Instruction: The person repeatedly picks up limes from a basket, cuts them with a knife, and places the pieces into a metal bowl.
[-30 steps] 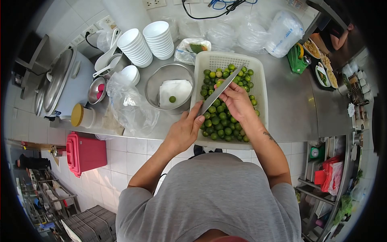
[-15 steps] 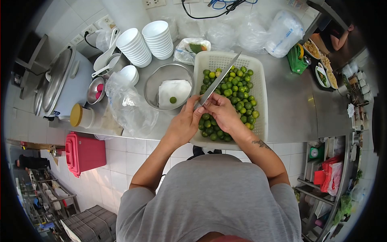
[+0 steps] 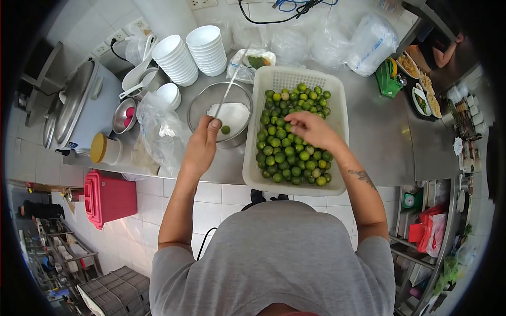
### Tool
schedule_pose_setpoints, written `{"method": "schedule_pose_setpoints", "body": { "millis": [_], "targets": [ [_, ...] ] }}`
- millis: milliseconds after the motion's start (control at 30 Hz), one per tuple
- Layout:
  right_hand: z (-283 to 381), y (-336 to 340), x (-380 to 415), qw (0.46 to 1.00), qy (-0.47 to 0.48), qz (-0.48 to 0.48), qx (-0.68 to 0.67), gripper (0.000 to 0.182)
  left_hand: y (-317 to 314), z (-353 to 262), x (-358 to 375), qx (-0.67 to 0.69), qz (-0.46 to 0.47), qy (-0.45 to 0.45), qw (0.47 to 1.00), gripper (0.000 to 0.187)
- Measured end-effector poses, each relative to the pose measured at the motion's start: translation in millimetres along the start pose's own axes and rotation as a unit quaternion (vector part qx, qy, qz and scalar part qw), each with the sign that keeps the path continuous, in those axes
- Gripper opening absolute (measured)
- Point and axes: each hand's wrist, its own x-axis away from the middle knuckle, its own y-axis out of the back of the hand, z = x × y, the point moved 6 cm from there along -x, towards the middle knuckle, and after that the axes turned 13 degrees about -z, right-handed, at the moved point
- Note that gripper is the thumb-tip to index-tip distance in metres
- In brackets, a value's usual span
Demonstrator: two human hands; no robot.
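My left hand is wrapped round the handle of a knife, whose thin blade points away from me over the metal bowl. In the bowl lie a white cloth or paper and a single green lime piece, near my left thumb. My right hand hovers over a pile of small green limes, its fingers bent and apart. The limes fill much of a white perforated plastic basket at the counter's front edge.
Stacked white bowls stand behind the metal bowl. Clear plastic bags lie to the left, near a yellow-lidded tub and a large lidded pot. At the right are a green scale and food trays. A red bin stands on the floor.
My hands have come apart. The left one has moved left with the knife, its blade swinging from over the basket to over the bowl; the right has shifted right over the limes.
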Motion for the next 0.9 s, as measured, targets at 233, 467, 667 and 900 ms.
{"method": "schedule_pose_setpoints", "body": {
  "millis": [233, 467, 667, 900],
  "targets": [
    [15, -40, 14, 0.984, 0.115, 0.026, 0.137, 0.029, 5, 6, 3, 0.015, -0.047, -0.010, 0.999, 0.061],
    [9, -29, 15, 0.992, -0.036, 0.007, -0.121, 0.029, -20, -8, 41, 0.092, 0.118, 0.068, 0.986, 0.064],
    [3, -13, 21, 0.794, -0.146, -0.029, -0.589, 0.032, -40, -19, 57, 0.097, 0.179, 0.013, 0.979, 0.057],
    [0, -13, 28, 0.774, -0.144, -0.096, -0.609, 0.029, -48, -28, 62, -0.012, 0.127, -0.165, 0.978, 0.054]
  ]
}}
